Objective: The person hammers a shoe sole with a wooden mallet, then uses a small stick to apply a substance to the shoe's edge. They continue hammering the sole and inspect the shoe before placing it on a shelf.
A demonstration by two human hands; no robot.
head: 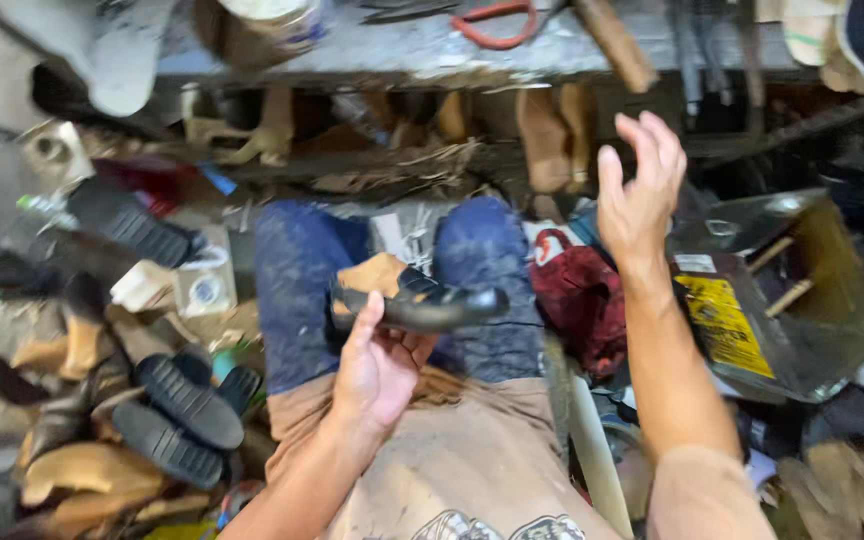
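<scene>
My left hand (377,365) holds a black shoe (422,300) with a tan insole over my lap, between my knees in blue jeans (297,270). The shoe lies on its side with the sole toward me. My right hand (637,190) is raised in the air to the right of my knees, fingers spread, with nothing in it. It hovers below the edge of a grey workbench (432,55).
Black and tan shoes and soles (167,410) are piled on the floor to my left. A dark red bag (577,295) lies by my right knee. A tilted metal tin with a yellow label (752,310) stands at right. Tools and red-handled scissors (497,25) lie on the bench.
</scene>
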